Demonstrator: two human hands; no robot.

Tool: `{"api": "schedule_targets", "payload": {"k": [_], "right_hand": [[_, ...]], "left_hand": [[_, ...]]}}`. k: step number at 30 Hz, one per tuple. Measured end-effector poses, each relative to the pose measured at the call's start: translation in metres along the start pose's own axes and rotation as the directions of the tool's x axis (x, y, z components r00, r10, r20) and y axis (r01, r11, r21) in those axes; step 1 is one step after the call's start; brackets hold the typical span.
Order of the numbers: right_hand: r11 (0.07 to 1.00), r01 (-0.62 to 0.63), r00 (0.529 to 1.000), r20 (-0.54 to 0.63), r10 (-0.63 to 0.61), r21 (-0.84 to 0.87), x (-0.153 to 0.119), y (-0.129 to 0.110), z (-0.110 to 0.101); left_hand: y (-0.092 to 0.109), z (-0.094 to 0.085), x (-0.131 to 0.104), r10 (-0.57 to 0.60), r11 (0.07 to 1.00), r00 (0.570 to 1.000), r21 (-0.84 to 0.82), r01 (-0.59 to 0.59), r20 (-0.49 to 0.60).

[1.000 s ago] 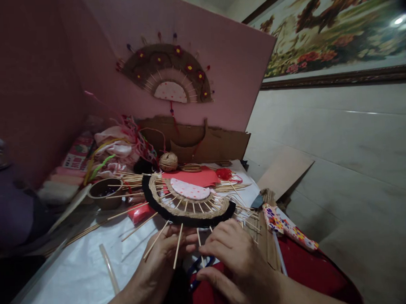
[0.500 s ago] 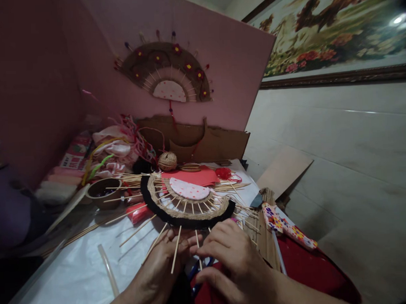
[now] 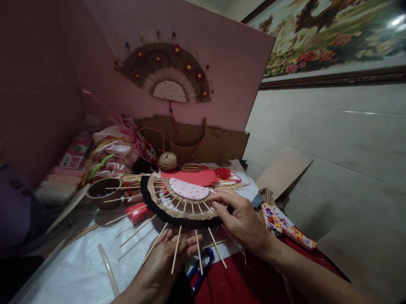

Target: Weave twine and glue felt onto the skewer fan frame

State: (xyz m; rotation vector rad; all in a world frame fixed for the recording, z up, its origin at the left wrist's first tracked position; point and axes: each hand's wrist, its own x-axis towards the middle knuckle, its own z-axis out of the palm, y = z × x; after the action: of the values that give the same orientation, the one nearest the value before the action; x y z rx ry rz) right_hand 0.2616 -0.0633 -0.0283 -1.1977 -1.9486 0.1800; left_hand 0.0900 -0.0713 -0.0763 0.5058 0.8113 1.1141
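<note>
A half-round handmade fan [image 3: 179, 214] with thin wooden sticks lies tilted before me. It has a black outer band, a twine-coloured ring and a dotted pink-white cloth centre. From below, my left hand [image 3: 167, 252] holds the fan, palm up, its fingers curled and partly hidden by the band and sticks. At the fan's right end my right hand [image 3: 239, 220] is closed over the rim, thumb and forefinger by the inner sticks; its other fingers are hidden. Blue-handled scissors [image 3: 201, 271] lie underneath, beyond my left fingertips.
A finished fan [image 3: 165, 68] hangs on the pink board behind. Left are a brown bowl [image 3: 105, 192] and piled cloth and cords. A twine ball [image 3: 167, 161], red paper [image 3: 190, 177] and red yarn [image 3: 223, 173] lie behind the fan. Flowered cloth [image 3: 287, 226] is on the right.
My right hand has moved up and right, from the lower sticks to the fan's right end. The scissors and more sticks are uncovered. My left hand and the fan have hardly moved.
</note>
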Motion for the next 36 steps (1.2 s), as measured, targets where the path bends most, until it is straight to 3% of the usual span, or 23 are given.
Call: {"api": "schedule_targets", "payload": {"k": [7, 15, 20, 24, 36], "right_hand": [[0.996, 0.07, 0.974, 0.22, -0.057, -0.052, -0.009, -0.001, 0.015], [0.989, 0.134, 0.962, 0.246, -0.116, -0.06, -0.005, -0.014, 0.024], [0.978, 0.175, 0.962, 0.228, -0.147, -0.109, -0.003, -0.014, 0.034], [0.974, 0.184, 0.963, 0.222, -0.152, -0.131, 0.001, -0.012, 0.041], [0.951, 0.218, 0.951, 0.267, -0.157, -0.217, 0.01, -0.014, 0.041]], "left_hand": [[-0.001, -0.002, 0.004, -0.037, 0.998, 0.999, -0.04, 0.038, 0.023], [-0.002, 0.003, -0.001, 0.058, 0.997, 0.998, -0.047, -0.056, 0.026], [-0.004, 0.006, -0.001, 0.107, 0.985, 0.994, -0.138, -0.102, 0.03], [-0.004, 0.005, -0.001, 0.121, 0.99, 0.992, -0.065, -0.123, -0.034], [-0.011, -0.004, 0.008, 0.171, 0.984, 0.984, 0.051, -0.168, -0.049]]}}
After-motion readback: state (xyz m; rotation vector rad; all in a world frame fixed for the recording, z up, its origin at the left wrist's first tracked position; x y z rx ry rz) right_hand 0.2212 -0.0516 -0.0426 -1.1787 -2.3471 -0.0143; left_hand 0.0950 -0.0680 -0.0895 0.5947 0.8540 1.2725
